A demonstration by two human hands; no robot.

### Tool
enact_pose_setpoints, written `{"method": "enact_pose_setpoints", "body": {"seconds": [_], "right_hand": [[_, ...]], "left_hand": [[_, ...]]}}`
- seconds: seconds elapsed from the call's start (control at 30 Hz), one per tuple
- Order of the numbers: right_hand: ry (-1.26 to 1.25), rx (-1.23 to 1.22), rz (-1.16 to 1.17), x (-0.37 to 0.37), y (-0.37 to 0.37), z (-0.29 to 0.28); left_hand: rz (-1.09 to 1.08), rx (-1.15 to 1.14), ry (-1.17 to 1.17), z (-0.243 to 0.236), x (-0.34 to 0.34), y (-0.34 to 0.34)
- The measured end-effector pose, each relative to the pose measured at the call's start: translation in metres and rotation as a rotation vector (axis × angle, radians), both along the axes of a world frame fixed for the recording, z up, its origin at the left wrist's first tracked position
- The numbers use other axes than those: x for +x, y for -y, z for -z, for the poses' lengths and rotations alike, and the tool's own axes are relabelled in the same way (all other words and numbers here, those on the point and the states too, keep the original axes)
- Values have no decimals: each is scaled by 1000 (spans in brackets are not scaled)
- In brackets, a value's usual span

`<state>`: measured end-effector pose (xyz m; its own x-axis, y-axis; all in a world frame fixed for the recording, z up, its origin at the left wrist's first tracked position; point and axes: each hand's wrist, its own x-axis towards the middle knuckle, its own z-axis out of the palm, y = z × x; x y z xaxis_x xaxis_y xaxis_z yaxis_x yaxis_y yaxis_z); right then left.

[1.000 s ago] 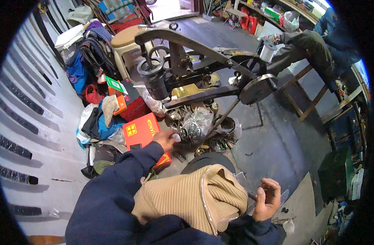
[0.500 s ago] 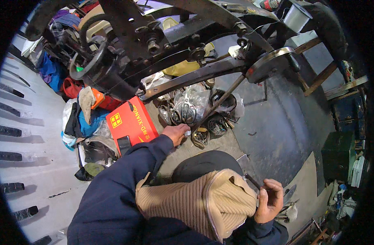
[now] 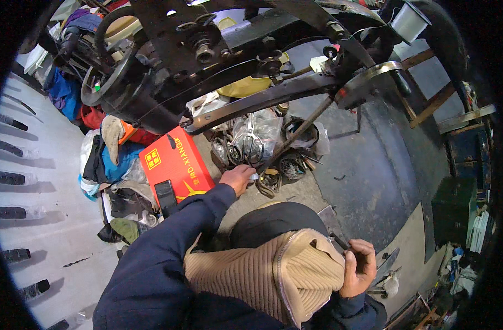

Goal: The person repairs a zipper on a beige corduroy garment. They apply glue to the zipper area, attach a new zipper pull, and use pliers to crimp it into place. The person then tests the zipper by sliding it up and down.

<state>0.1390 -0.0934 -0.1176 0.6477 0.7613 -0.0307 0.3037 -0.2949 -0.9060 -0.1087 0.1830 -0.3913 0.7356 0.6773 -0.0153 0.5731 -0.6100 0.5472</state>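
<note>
My left hand (image 3: pixel 238 180) reaches forward between a red box and a cluster of tools, its fingers closed on a small whitish object (image 3: pixel 254 176) too small to name. Just beyond it lie silver-handled scissors (image 3: pixel 250 137) on clear plastic bags. Low on the right, my right hand (image 3: pixel 358 269) is curled, thumb and fingertips pinching the end of a thin dark rod (image 3: pixel 338 240); the rod's other end is partly hidden. Between my arms is my tan ribbed garment with a zipper (image 3: pixel 235 261), in front of a dark rounded shape (image 3: pixel 279 223).
A black cast-iron machine (image 3: pixel 251 60) with a thread spool (image 3: pixel 410 22) spans the top. The red box (image 3: pixel 177 162) carries a black phone-like slab (image 3: pixel 165 197). Cups of small metal parts (image 3: pixel 293 168) stand near the rod-like lever. A dark green box (image 3: pixel 455 206) sits right.
My view has shifted slightly, so the machine appears a little higher and further left. My right fingers have drawn closer together around the rod's end. The left hand stays nearly in place.
</note>
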Motion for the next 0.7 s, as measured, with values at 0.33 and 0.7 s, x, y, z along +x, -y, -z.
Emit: {"method": "enact_pose_setpoints", "body": {"seconds": [0.33, 0.7], "right_hand": [[-34, -19, 22, -1, -4, 0], [-30, -5, 9, -3, -6, 5]], "left_hand": [[-132, -33, 20, -7, -4, 10], [-243, 55, -73, 2, 11, 7]]}}
